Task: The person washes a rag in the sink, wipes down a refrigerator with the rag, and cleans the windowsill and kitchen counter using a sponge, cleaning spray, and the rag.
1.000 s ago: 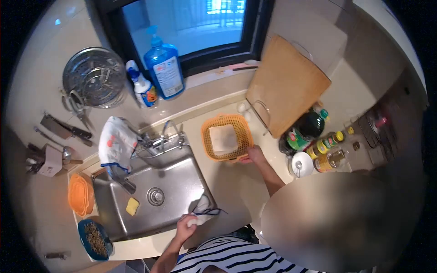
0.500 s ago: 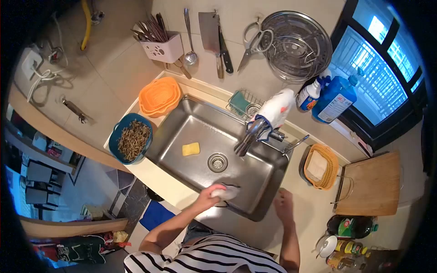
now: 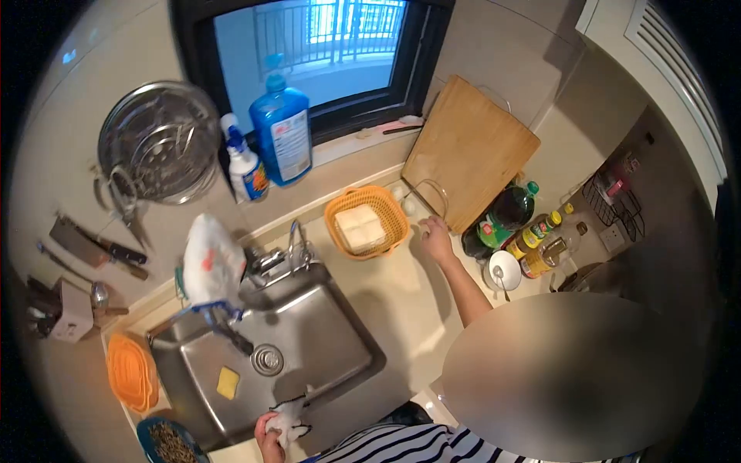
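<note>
My left hand (image 3: 269, 434) is closed around a white cloth (image 3: 289, 424) with dark edging, over the front edge of the steel sink (image 3: 309, 332). My right hand (image 3: 437, 235) hovers over the counter, fingers apart and holding nothing, between an orange basket (image 3: 403, 224) and the wooden cutting board (image 3: 472, 147). White blocks (image 3: 360, 228) lie inside that basket. Small white round items (image 3: 407, 204) sit behind my right hand, beside the board's rack.
A yellow sponge (image 3: 228, 383) lies in the sink under a cloth-draped faucet (image 3: 210, 262). Bottles (image 3: 505, 220) and a white bowl (image 3: 502, 272) with a spoon stand at right. Orange baskets (image 3: 131, 372) and a blue bowl (image 3: 202, 454) are at left.
The view has swung back to the right. My right hand has moved from the counter beside the sink to beyond the basket. My left hand still grips the cloth at the sink's front.
</note>
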Motion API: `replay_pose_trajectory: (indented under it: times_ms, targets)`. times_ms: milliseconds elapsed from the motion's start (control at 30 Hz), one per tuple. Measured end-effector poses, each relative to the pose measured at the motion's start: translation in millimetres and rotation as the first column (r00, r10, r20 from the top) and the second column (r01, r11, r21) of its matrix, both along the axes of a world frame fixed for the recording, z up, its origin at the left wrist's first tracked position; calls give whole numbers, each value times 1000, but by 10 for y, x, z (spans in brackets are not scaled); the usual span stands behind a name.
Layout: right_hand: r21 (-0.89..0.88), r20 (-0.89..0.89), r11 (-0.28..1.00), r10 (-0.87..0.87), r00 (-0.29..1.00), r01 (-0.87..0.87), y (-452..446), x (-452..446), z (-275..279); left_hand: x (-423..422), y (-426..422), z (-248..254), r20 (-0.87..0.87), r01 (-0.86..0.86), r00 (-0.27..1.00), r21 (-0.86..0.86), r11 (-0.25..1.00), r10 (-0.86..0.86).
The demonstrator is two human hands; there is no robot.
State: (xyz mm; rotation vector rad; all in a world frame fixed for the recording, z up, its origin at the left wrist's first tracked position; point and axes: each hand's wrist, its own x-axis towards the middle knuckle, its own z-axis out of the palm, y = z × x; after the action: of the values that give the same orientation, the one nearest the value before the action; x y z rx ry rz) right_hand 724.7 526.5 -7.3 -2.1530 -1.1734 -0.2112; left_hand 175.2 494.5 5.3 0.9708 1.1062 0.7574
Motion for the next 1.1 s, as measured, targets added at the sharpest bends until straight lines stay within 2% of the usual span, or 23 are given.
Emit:
replay_pose_trajectory:
  times_ms: [67, 100, 133, 167, 200, 233, 267, 300, 367, 433, 533, 567, 600, 667, 733, 767, 800, 833, 867, 933, 1000, 1067, 1100]
  targets:
    - [-51, 89, 994, -95, 991, 100, 336, 505, -311, 228, -19, 60, 2, -21, 1000, -4, 1000, 21]
    - [-39, 82, 994, -100, 992, 104, 522, 679, -419, 330, -85, 183, 31, -31, 999, -80, 996, 34]
    - [-101, 63, 993, -61, 996, 67, 719, 802, -533, 408, -106, 214, 57, -34, 997, -160, 987, 44]
    - [-166, 37, 985, -30, 999, 36, 865, 870, -603, 475, -106, 187, -18, 116, 993, -63, 991, -117]
    - [-174, -10, 985, 1, 1000, -2, 956, 905, -703, 537, -117, 190, -145, 190, 973, 58, 980, -180]
    - [-180, -57, 983, 25, 998, -35, 1049, 899, -748, 591, -111, 230, -253, 210, 945, -17, 977, -208]
    - [-306, -61, 952, -29, 998, 9, 1160, 866, -661, 649, -103, 270, -351, 229, 903, -97, 969, -248]
    - [-431, -63, 901, -88, 994, 52, 1240, 846, -573, 732, -71, 290, -374, 236, 889, -120, 964, -264]
    - [-503, -96, 864, -74, 993, 16, 1294, 905, -670, 880, 34, 289, -370, 249, 886, -131, 960, -280]
    - [-553, 94, 833, 38, 995, 20, 1292, 965, -742, 941, 105, 276, -379, 269, 877, -126, 955, -297]
    - [-605, -6, 795, 63, 998, -54, 1309, 994, -799, 1003, 149, 259, -383, 282, 872, -112, 953, -304]
    - [-531, 54, 847, 64, 996, -26, 1217, 951, -826, 1019, 155, 256, -381, 287, 873, -103, 952, -304]
    - [-528, 55, 849, 51, 997, -15, 1127, 902, -831, 1005, 156, 259, -378, 293, 874, -92, 952, -306]
    - [-466, 2, 882, -75, 997, 67, 996, 816, -897, 978, 154, 240, -360, 301, 884, -50, 952, -298]
    - [-232, -79, 955, -205, 975, 182, 767, 768, -1012, 879, 141, 227, -339, 298, 899, 8, 955, -278]
    - [-127, -245, 971, -227, 943, 201, 626, 798, -1051, 808, 119, 214, -327, 279, 911, 41, 960, -251]
    - [-29, -408, 976, -208, 889, 215, 483, 819, -1072, 702, 87, 208, -318, 253, 923, 75, 964, -218]
    - [269, -644, 920, -48, 763, 285, 368, 694, -858, 584, 57, 186, -311, 221, 933, 108, 969, -178]
    - [348, -854, 870, 140, 500, 350, 83, 508, -624, 457, 42, 171, -304, 181, 944, 142, 973, -131]
    - [401, -913, 854, 342, 222, 331, -251, 78, -24, 218, 57, 103, -341, 91, 939, 110, 990, -49]
    - [391, -920, 904, 383, 82, 171, -424, -417, 370, -43, 144, -399, -84, -188, 976, 121, 975, 199]
    - [388, -921, 920, 387, -38, -57, -410, -963, 543, -139, 112, -150, -321, -186, 907, 272, 944, 272]
    - [380, -920, 915, 358, -159, -138, -369, -1252, 536, -219, 106, -94, -342, -243, 871, 322, 915, 352]
